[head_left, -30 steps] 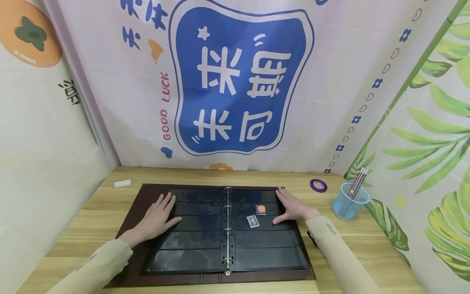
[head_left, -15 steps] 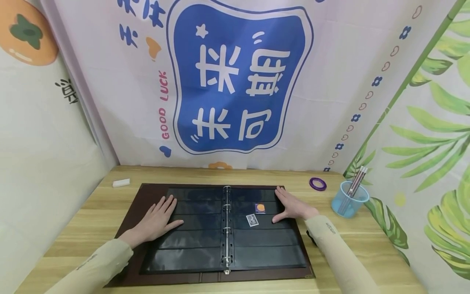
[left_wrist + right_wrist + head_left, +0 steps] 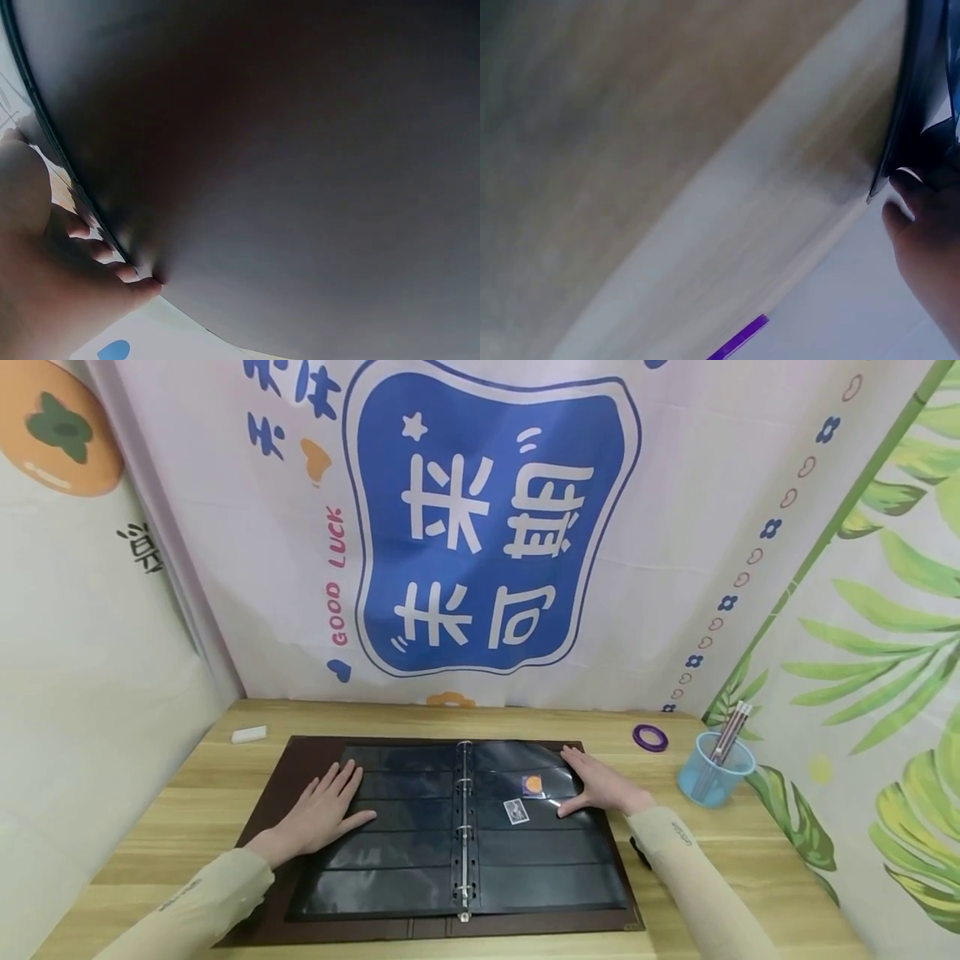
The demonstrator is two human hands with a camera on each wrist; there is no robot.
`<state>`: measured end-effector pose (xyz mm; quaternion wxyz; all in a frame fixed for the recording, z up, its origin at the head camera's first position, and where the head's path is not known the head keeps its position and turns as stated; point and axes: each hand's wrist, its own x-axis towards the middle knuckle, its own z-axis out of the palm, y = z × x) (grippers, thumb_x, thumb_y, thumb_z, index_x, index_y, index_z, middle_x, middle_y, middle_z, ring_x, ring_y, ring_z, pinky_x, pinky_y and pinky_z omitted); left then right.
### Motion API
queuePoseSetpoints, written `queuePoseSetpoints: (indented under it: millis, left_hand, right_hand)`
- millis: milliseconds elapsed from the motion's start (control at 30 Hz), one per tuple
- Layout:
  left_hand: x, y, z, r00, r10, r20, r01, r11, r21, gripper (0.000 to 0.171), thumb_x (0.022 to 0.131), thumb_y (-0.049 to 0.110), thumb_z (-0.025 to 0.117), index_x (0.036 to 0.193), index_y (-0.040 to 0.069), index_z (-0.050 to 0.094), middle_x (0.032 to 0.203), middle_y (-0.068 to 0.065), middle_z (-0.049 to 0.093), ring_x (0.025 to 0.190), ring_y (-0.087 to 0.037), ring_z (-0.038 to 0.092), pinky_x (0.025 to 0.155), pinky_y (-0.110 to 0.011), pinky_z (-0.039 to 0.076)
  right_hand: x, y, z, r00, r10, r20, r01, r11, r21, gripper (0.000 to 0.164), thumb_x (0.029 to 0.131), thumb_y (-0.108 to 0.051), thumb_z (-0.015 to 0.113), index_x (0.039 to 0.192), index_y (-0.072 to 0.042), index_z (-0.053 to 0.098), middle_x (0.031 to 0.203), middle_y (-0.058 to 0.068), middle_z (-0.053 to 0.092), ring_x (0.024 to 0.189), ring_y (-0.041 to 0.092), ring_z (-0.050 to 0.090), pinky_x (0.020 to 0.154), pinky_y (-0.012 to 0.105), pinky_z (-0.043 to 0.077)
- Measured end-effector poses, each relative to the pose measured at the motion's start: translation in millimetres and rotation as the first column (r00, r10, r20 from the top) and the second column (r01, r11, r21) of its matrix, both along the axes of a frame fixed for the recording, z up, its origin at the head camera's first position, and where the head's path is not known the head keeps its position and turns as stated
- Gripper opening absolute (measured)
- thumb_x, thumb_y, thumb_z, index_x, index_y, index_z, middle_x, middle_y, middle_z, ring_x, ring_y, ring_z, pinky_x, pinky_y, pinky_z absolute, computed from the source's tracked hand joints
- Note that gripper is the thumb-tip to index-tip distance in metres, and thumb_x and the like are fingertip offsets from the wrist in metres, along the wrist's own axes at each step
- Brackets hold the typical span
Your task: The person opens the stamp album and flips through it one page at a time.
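An open ring binder [image 3: 272,793] with a dark brown cover lies on the table. Black pocket pages [image 3: 390,843] fill both sides of its metal rings. On the right page are two small stamps: a purple one with an orange disc [image 3: 532,786] and a grey-and-white one [image 3: 516,812]. My left hand [image 3: 318,810] rests flat across the left page's outer edge, fingers spread. My right hand [image 3: 602,783] is at the right page's upper outer edge, thumb apart from the fingers. That page bows up at its top corner. In the right wrist view, fingertips [image 3: 906,184] are right at the black sheet.
A white eraser-like block [image 3: 249,734] lies at the table's back left. At the back right are a purple ring-shaped roll [image 3: 650,737] and a blue cup [image 3: 708,783] holding several pencils [image 3: 729,737]. Printed cloth [image 3: 645,635] hangs behind the table.
The right page's upper corner has risen and bowed, with new glints near my right thumb. My left hand keeps its place on the left page, and the stamps stay where they were.
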<state>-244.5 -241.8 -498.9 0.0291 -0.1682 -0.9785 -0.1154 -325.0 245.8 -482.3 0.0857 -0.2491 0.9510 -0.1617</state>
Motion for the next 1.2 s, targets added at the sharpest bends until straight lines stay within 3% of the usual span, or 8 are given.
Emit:
queuePoseSetpoints:
  millis: [167,300,700,800,900,967,1100,1200]
  left_hand:
    - [1.9,1,-0.2,1.0,0.001,0.013,-0.001,1.0,0.009,0.088,0.095,0.06,0.052,0.153,-0.002,0.033,0.16,-0.027,0.028,0.147,-0.051,0.025,0.112,-0.07,0.026]
    - [2.4,1,0.7,1.0,0.005,0.008,-0.005,1.0,0.009,0.087,0.095,0.059,0.053,0.153,-0.002,0.033,0.16,-0.026,0.029,0.147,-0.05,0.025,0.113,-0.07,0.026]
    - [2.2,1,-0.5,1.0,0.002,0.003,-0.002,1.0,0.0,0.086,0.095,0.058,0.054,0.152,-0.003,0.034,0.159,-0.027,0.029,0.146,-0.051,0.026,0.112,-0.07,0.027]
    - [2.5,1,0.5,1.0,-0.001,0.001,0.001,1.0,0.0,0.086,0.095,0.058,0.054,0.152,-0.003,0.034,0.159,-0.027,0.029,0.146,-0.051,0.026,0.112,-0.07,0.027]
    - [1.8,1,1.9,1.0,-0.004,-0.004,0.004,1.0,0.001,0.085,0.095,0.057,0.054,0.152,-0.003,0.034,0.159,-0.027,0.029,0.146,-0.051,0.026,0.112,-0.07,0.027]
    - [1.3,1,2.4,1.0,-0.006,-0.006,0.006,1.0,0.001,0.085,0.095,0.057,0.054,0.152,-0.004,0.034,0.159,-0.028,0.029,0.146,-0.051,0.026,0.112,-0.07,0.027]
    - [0.7,0,2.7,1.0,-0.007,-0.006,0.007,1.0,-0.002,0.086,0.095,0.058,0.054,0.152,-0.004,0.035,0.159,-0.028,0.029,0.146,-0.051,0.027,0.111,-0.07,0.028]
    - [0.6,-2,3.5,1.0,-0.009,0.002,0.009,1.0,0.006,0.086,0.095,0.058,0.054,0.152,-0.004,0.034,0.159,-0.028,0.029,0.146,-0.051,0.026,0.111,-0.071,0.028]
  right_hand:
    - [2.7,-1,0.0,0.991,0.009,-0.134,-0.002,0.999,0.048,0.119,0.063,-0.067,0.081,0.15,0.002,0.039,0.153,0.024,0.041,0.142,0.046,0.037,0.115,0.061,0.032]
    - [6.0,-4,2.4,0.985,-0.014,-0.17,0.024,0.998,0.054,0.116,0.06,-0.068,0.082,0.149,-0.003,0.045,0.132,0.025,0.047,0.113,0.037,0.052,0.094,0.05,0.048]
    - [16.4,-7,17.8,0.986,-0.151,0.067,0.154,0.987,-0.041,0.121,0.07,-0.049,0.087,0.156,0.004,0.02,0.153,0.042,0.025,0.141,0.055,0.032,0.111,0.063,0.036]
    - [15.8,-2,18.4,0.981,-0.164,0.103,0.178,0.972,-0.154,0.116,0.075,-0.032,0.087,0.153,0.013,0.014,0.144,0.041,0.041,0.126,0.05,0.053,0.103,0.055,0.048]
    - [16.6,4,21.7,0.972,-0.169,0.164,0.208,0.942,-0.264,0.095,0.08,-0.017,0.083,0.145,0.02,0.024,0.111,0.03,0.065,0.089,0.032,0.07,0.078,0.042,0.059]
    - [18.0,8,25.6,0.962,-0.168,0.215,0.229,0.927,-0.298,0.066,0.083,-0.013,0.079,0.128,0.019,0.042,0.082,0.014,0.065,0.066,0.018,0.065,0.061,0.034,0.057]
    - [20.1,15,33.3,0.949,-0.118,0.293,0.217,0.917,-0.334,0.024,0.094,-0.015,0.067,0.092,0.005,0.053,0.068,0.002,0.055,0.058,0.013,0.057,0.057,0.031,0.056]
    - [20.6,18,35.8,0.932,-0.075,0.354,0.214,0.903,-0.373,0.019,0.101,-0.014,0.054,0.093,0.003,0.051,0.074,0.0,0.055,0.062,0.01,0.058,0.06,0.031,0.059]
